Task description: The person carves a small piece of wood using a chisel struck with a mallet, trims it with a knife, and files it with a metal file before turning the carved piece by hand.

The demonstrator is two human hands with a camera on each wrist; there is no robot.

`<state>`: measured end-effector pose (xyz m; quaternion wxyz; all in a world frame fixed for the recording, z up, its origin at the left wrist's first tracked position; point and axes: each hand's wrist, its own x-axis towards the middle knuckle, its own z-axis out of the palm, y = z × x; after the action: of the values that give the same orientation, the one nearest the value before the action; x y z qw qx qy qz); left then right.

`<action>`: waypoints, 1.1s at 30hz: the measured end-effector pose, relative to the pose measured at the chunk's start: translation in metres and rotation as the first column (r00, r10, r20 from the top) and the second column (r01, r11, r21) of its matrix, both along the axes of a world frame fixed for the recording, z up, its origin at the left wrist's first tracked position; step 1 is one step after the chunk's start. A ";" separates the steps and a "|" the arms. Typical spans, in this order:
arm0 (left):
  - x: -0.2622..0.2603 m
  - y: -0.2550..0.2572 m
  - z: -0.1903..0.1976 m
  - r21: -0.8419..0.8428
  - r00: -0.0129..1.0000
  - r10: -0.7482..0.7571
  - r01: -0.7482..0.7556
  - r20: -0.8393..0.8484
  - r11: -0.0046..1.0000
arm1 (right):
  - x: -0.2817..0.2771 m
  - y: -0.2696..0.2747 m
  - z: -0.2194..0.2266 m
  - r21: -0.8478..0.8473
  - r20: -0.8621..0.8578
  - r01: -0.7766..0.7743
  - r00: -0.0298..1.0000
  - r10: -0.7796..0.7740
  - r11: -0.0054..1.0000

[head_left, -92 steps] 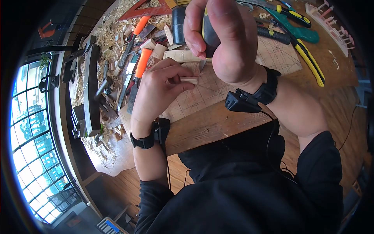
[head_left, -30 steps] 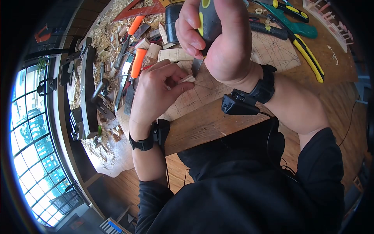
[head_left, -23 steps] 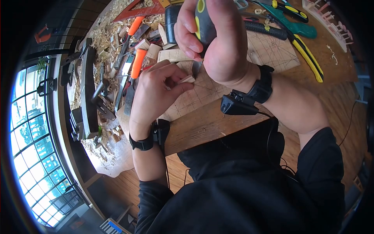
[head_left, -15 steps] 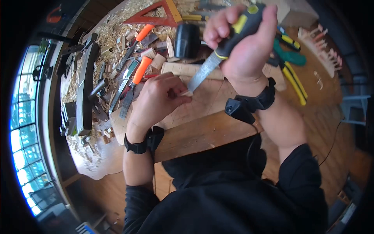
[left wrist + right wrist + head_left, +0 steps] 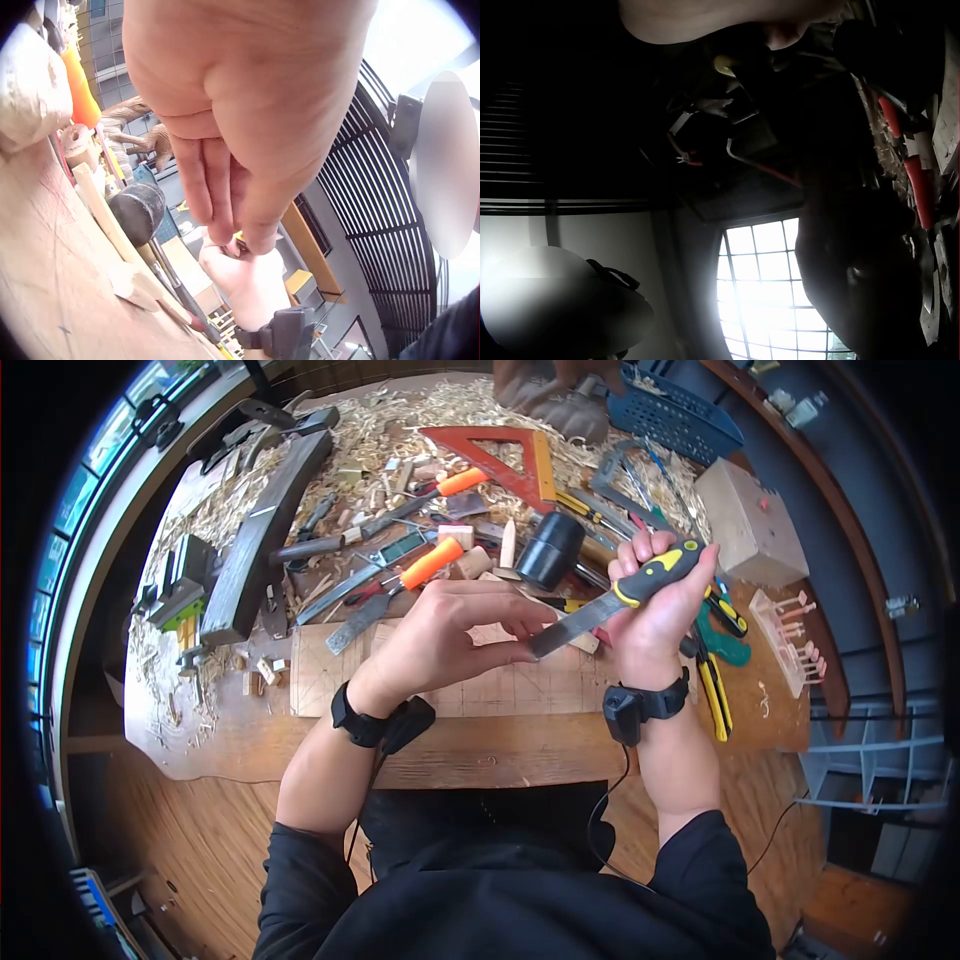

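In the head view, my right hand (image 5: 655, 620) grips a chisel by its black-and-yellow handle (image 5: 660, 572), with the blade (image 5: 580, 625) slanting down to the left. My left hand (image 5: 450, 630) meets the blade's end, the tip lying between thumb and fingertips. Seen from the left wrist, the left hand's fingers (image 5: 210, 180) reach straight toward the right hand (image 5: 244, 281). Below both hands lies a wooden board (image 5: 440, 700) marked with pencil lines. A pale wood strip (image 5: 124, 240) rests on it. The right wrist view is mostly dark, with part of a hand (image 5: 727, 19) at its top.
Behind the hands are a black mallet (image 5: 552, 550), a red set square (image 5: 495, 455), an orange-handled chisel (image 5: 430, 563) and many shavings. A long wooden plane (image 5: 270, 535) lies at left. A wooden block (image 5: 750, 525), a peg rack (image 5: 785, 645) and a blue basket (image 5: 670, 415) stand at right.
The view has tilted up to show more of the bench. Both hands have risen off the board, the chisel now flatter. The small wood piece the left hand held earlier no longer shows in it.
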<state>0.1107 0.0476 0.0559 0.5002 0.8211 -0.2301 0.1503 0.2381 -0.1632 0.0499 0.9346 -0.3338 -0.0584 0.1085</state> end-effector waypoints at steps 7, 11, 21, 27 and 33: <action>-0.004 0.006 -0.006 -0.649 0.996 -0.042 -0.017 -0.074 0.761 | -0.004 0.008 -0.006 0.017 -0.107 -0.028 0.994 0.030 0.999; -0.003 0.013 -0.002 -0.773 0.991 -0.036 -0.079 -0.131 0.630 | -0.007 0.013 -0.010 -0.061 -0.158 -0.039 0.987 0.029 0.997; 0.001 0.017 -0.005 -0.805 0.992 -0.022 -0.091 -0.128 0.586 | -0.005 0.016 -0.018 -0.181 -0.179 -0.039 0.984 0.007 0.983; 0.003 0.016 -0.007 -0.817 0.986 0.077 -0.168 -0.151 0.551 | -0.019 0.027 0.002 -0.269 -0.204 0.067 0.971 -0.125 0.961; 0.003 0.017 -0.006 -0.803 0.968 0.094 -0.244 -0.231 0.544 | -0.021 0.021 0.003 -0.320 -0.160 0.022 0.984 -0.077 0.947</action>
<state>0.1141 0.0644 0.0499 0.8256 0.5188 -0.0116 0.2217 0.2171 -0.1417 0.0532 0.8728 -0.4704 0.0481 0.1209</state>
